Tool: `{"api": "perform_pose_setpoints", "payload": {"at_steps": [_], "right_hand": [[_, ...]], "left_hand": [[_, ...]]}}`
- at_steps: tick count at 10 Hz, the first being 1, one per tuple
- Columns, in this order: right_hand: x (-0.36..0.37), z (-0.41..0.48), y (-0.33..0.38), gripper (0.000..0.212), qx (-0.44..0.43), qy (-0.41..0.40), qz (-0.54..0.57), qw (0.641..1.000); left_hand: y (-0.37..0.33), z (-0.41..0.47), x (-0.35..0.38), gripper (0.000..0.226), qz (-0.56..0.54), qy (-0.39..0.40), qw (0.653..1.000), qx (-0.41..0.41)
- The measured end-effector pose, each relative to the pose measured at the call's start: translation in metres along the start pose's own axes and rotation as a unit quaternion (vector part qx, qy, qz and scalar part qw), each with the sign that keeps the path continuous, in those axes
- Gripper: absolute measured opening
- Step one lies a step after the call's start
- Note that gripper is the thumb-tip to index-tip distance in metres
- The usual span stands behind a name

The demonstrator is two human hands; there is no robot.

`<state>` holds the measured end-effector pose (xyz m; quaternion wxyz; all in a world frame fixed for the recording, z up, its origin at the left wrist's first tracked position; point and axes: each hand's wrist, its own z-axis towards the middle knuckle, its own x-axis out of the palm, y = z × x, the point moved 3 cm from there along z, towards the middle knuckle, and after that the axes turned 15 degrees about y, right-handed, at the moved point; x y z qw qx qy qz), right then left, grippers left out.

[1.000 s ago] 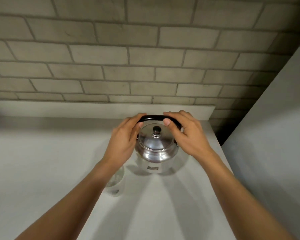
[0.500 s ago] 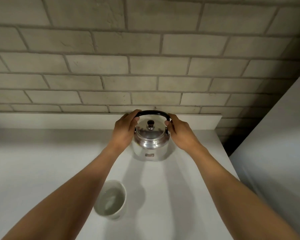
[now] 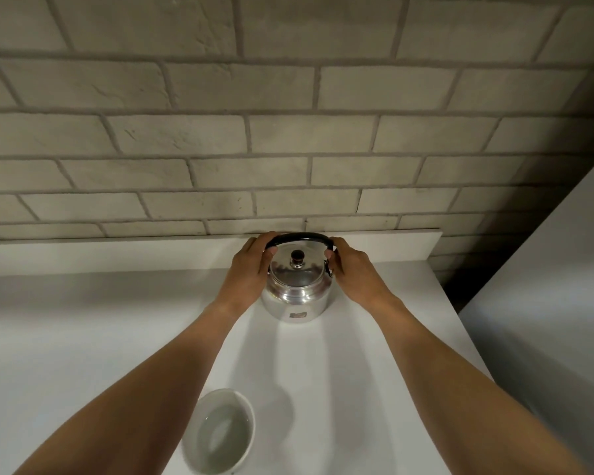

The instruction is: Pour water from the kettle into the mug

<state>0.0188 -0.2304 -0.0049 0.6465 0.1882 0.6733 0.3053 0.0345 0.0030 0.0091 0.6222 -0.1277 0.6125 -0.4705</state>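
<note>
Brick wall (image 3: 220, 138) faces you | white tabletop (image 3: 66, 337) carries 2 things | steel kettle (image 3: 297, 296) stands upright by the backsplash | your left hand (image 3: 251, 269) and right hand (image 3: 352, 269) each grip an end of its black handle (image 3: 299, 236) | white mug (image 3: 222, 431) holding water sits near you, well apart

Hidden and cut-off parts

The left hand (image 3: 249, 269) is covering the kettle (image 3: 297, 296) handle's left end; its spout is not showing. The left forearm is overlapping the mug (image 3: 220, 431) rim; the label is too small to read.
</note>
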Motion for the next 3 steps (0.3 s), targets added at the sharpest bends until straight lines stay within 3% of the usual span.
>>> {"api": "perform_pose_setpoints", "payload": {"at_steps": [1, 2, 3], "right_hand": [[0.0003, 0.0029, -0.003, 0.03, 0.009, 0.001, 0.009, 1.0], [0.0021, 0.0028, -0.002, 0.042, 0.022, 0.019, 0.02, 0.999], [0.0071, 0.0005, -0.0031, 0.057, 0.034, -0.012, 0.034, 0.999]], "left_hand": [[0.0072, 0.0043, 0.0007, 0.034, 0.013, 0.014, 1.0, 0.001], [0.0108, 0.0043, 0.0002, 0.038, 0.02, 0.032, 0.999, -0.026], [0.0147, 0.0026, -0.0028, 0.049, 0.06, 0.024, 0.997, -0.041]]}}
